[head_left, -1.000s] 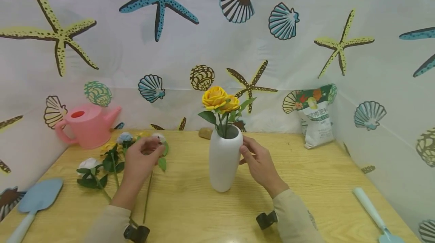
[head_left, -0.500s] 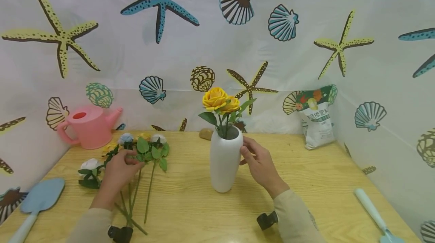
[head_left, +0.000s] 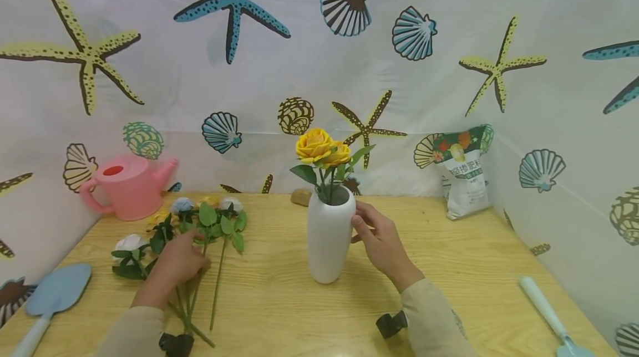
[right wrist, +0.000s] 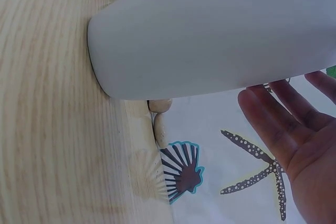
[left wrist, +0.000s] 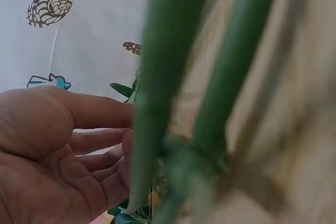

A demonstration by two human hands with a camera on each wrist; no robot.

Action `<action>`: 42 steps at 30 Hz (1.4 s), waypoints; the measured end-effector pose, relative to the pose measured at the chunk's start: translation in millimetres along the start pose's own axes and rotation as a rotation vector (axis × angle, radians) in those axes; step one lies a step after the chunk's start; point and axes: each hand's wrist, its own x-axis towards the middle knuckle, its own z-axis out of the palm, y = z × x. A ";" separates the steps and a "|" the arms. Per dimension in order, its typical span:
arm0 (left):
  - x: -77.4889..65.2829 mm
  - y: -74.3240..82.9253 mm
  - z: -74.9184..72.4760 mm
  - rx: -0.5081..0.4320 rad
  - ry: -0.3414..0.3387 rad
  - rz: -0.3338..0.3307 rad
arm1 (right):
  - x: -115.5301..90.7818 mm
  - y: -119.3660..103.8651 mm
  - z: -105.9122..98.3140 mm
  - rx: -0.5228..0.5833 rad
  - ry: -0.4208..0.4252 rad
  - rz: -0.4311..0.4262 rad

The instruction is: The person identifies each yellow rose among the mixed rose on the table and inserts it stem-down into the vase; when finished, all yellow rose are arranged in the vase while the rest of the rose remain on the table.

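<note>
A white vase (head_left: 329, 240) stands upright on the table, holding yellow roses (head_left: 314, 146). My right hand (head_left: 381, 240) touches its right side below the rim, and the right wrist view shows the fingers (right wrist: 268, 119) fairly straight with tips against its wall. My left hand (head_left: 179, 260) is low over the loose flower stems (head_left: 189, 296) on the left of the table. Close green stems (left wrist: 168, 77) hide its fingertips in the left wrist view, so I cannot tell whether they grip one. White roses (head_left: 131, 243), a blue flower (head_left: 182, 205) and green leaves (head_left: 227, 225) surround that hand.
A pink watering can (head_left: 132, 188) stands at the back left. A pale blue shovel (head_left: 59, 289) lies at the left edge, another tool with a pale handle (head_left: 544, 307) at the right. Behind the vase is a brown stone (head_left: 301, 197); a white-and-green bag (head_left: 464, 174) stands back right.
My left hand has come down from above the flower heads and moved left and nearer, onto the stems, uncovering leaves and blooms. The right hand and the vase have stayed put.
</note>
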 end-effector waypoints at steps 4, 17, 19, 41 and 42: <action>-1.7 3.9 -0.6 -0.033 0.009 0.009 | -0.4 0.6 0.1 0.004 -0.001 -0.004; -28.2 75.6 -19.1 -0.317 0.291 0.271 | 0.2 0.5 -1.4 0.008 -0.005 -0.017; -32.7 92.6 -17.1 -0.409 0.344 0.303 | 0.2 0.3 -1.5 0.014 -0.006 -0.020; -52.4 227.7 -8.1 -0.881 0.771 0.941 | 1.1 1.2 -1.3 0.013 -0.005 -0.024; -52.5 230.7 -7.3 -0.880 0.778 0.948 | 1.0 1.1 -1.4 0.012 -0.006 -0.022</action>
